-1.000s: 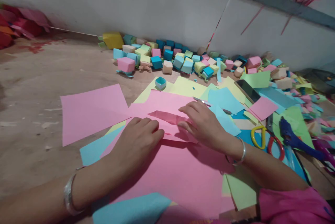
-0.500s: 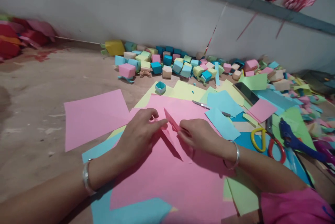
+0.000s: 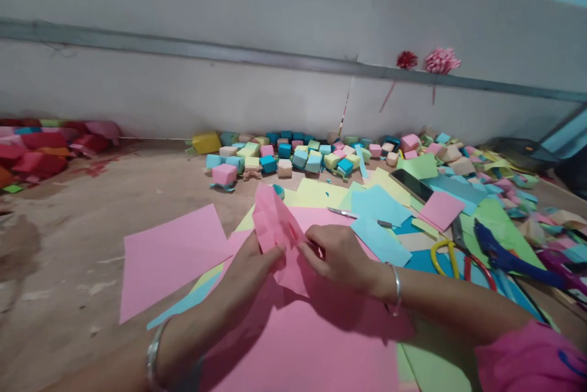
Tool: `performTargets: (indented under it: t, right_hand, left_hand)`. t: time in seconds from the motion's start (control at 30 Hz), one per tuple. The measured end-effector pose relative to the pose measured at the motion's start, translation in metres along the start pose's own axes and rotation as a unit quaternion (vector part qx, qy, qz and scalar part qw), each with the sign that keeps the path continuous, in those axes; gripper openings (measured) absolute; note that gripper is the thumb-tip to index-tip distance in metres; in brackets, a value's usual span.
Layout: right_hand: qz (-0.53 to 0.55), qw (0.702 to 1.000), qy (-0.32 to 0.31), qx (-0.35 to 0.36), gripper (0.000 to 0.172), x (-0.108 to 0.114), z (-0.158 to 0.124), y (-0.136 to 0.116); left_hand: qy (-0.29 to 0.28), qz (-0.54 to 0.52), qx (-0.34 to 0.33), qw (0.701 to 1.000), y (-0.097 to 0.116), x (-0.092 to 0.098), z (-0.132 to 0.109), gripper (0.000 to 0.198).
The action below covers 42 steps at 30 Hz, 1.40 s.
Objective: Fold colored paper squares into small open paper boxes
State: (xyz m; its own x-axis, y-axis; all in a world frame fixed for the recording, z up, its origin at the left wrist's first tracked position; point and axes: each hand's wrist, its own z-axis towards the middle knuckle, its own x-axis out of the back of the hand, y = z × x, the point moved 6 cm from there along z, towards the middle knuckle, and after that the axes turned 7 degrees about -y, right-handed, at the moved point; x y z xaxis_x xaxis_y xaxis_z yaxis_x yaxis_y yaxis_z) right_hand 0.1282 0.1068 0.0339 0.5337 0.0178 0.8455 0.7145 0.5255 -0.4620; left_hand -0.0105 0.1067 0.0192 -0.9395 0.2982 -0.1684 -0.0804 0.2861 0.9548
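A folded sheet of pink paper (image 3: 279,221) stands raised between my two hands, its creased layers partly spread apart. My left hand (image 3: 252,266) grips its lower left side, thumb in front and fingers behind. On the right edge, my right hand (image 3: 337,257) pinches the paper between thumb and curled fingers. Beneath both hands lies a large flat pink sheet (image 3: 302,343) on top of other coloured sheets. Another pink sheet (image 3: 177,257) lies to the left. Behind the folded paper, a small teal paper box (image 3: 278,191) is mostly hidden.
Rows of small folded paper boxes (image 3: 284,167) line the wall. At right lie a craft knife (image 3: 342,213), a phone (image 3: 411,184), yellow-and-red-handled scissors (image 3: 447,257) and a blue glue gun (image 3: 513,260). Red paper pieces (image 3: 43,153) are heaped at far left.
The folded pink paper has been lifted and turned, so its broad creased face now shows. My left hand has closed on it. The view has tilted up, showing more wall.
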Motion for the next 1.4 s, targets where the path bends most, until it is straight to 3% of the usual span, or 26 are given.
performTargets:
  t: [0.1, 0.17, 0.23, 0.37, 0.53, 0.77, 0.9, 1.1, 1.4]
  right_hand:
    - [0.005, 0.998, -0.036, -0.042, 0.015, 0.000, 0.017, 0.007]
    - [0.042, 0.995, -0.017, -0.091, 0.013, 0.000, 0.025, 0.019]
    - [0.105, 0.988, 0.016, -0.115, 0.009, -0.003, 0.029, 0.030]
    - [0.200, 0.975, 0.061, -0.080, 0.010, -0.017, 0.029, 0.039]
    - [0.256, 0.960, 0.072, -0.084, 0.014, -0.026, 0.025, 0.044]
    - [0.292, 0.945, 0.111, -0.097, 0.017, -0.018, 0.026, 0.050]
    - [0.339, 0.928, 0.114, -0.102, 0.018, -0.019, 0.027, 0.054]
    - [0.317, 0.935, 0.139, -0.081, 0.012, -0.017, 0.028, 0.056]
    - [0.267, 0.950, 0.154, -0.050, 0.010, -0.019, 0.028, 0.053]
  left_hand:
    - [0.026, -0.022, -0.053, 0.998, 0.011, -0.002, 0.014, 0.015]
    - [0.047, -0.066, -0.065, 0.995, 0.010, 0.003, 0.024, 0.017]
    - [0.013, -0.126, -0.057, 0.990, 0.002, 0.004, 0.034, 0.023]
    - [-0.029, -0.166, -0.058, 0.984, -0.012, 0.014, 0.045, 0.022]
    - [-0.026, -0.132, -0.075, 0.988, -0.021, 0.021, 0.051, 0.007]
    - [-0.071, -0.097, -0.047, 0.992, -0.023, 0.013, 0.051, 0.024]
    - [-0.060, -0.061, -0.058, 0.995, -0.023, 0.014, 0.050, 0.027]
    - [-0.049, -0.056, -0.065, 0.995, -0.024, 0.014, 0.050, 0.036]
    - [-0.032, -0.032, -0.061, 0.997, -0.022, 0.009, 0.048, 0.023]
